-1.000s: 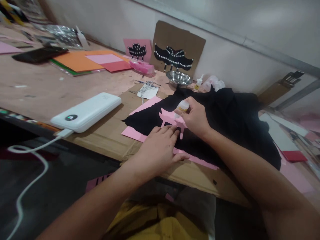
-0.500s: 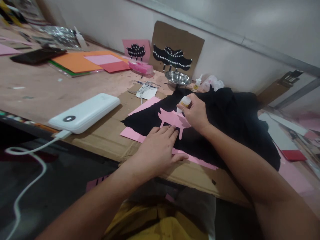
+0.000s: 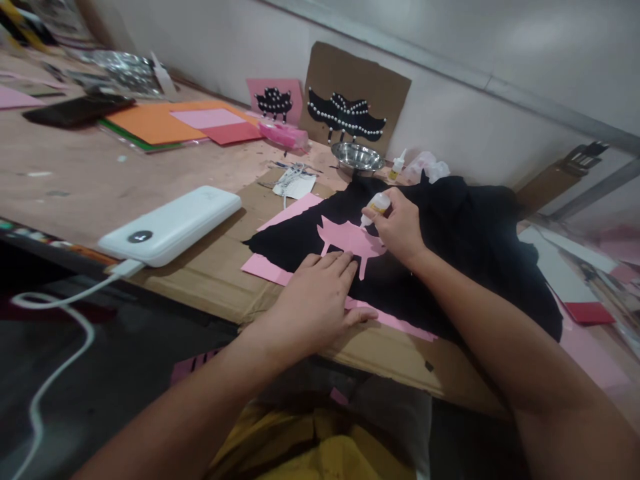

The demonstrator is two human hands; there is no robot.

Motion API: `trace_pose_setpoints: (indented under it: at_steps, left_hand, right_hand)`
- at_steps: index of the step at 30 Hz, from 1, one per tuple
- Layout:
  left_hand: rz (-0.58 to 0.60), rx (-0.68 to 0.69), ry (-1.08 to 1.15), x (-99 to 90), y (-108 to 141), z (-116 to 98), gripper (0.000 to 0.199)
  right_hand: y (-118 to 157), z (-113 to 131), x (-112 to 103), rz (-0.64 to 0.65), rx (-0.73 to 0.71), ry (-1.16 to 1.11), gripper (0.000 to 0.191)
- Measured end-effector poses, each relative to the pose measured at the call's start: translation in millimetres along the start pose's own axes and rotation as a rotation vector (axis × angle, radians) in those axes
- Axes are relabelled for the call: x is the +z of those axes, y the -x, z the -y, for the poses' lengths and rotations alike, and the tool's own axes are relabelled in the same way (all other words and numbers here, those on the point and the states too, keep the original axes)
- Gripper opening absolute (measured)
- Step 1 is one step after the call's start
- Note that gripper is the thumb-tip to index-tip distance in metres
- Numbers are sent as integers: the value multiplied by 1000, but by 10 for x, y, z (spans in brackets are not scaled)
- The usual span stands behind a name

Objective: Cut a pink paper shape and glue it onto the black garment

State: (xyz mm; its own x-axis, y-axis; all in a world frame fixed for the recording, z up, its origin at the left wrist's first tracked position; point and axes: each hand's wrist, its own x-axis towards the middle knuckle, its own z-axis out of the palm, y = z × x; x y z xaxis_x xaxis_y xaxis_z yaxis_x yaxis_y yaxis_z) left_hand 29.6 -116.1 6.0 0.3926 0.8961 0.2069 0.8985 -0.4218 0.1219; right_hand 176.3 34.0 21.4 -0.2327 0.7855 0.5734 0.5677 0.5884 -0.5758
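A pink paper cutout (image 3: pixel 345 235) with legs and pointed ends lies flat on a black cloth (image 3: pixel 470 227). My left hand (image 3: pixel 325 287) rests flat with fingers stretched out, its fingertips on the cutout's lower edge and the cloth. In my right hand (image 3: pixel 403 227) is a small white glue bottle (image 3: pixel 379 203) with a yellow label, tilted nozzle down. Its tip is at the cutout's upper edge; whether it touches I cannot tell. Pink paper (image 3: pixel 270 269) shows from under the cloth.
A white power bank (image 3: pixel 175 223) with a cable sits at left on the table. Behind the cloth stand a metal bowl (image 3: pixel 357 157) and another small bottle (image 3: pixel 397 167). A cardboard panel (image 3: pixel 357 80) with a beaded black shape leans on the wall. Coloured paper (image 3: pixel 150 123) lies farther left.
My right hand has shifted slightly right with the glue bottle, and the nozzle now shows at the cutout's upper edge. My left hand stays in place.
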Motion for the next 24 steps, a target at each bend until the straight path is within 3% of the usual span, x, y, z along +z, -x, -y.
trace_pose_setpoints:
  at_steps: [8, 18, 24]
  left_hand:
    - [5, -10, 0, 0, -6, -3, 70]
    - [6, -12, 10, 8, -15, 2, 72]
    - [5, -3, 1, 3, -8, 3, 72]
  right_hand:
    - [30, -54, -70, -19, 1, 2, 25]
    - [-30, 41, 92, 21, -5, -21, 25]
    - [-29, 18, 68, 20, 7, -15, 25]
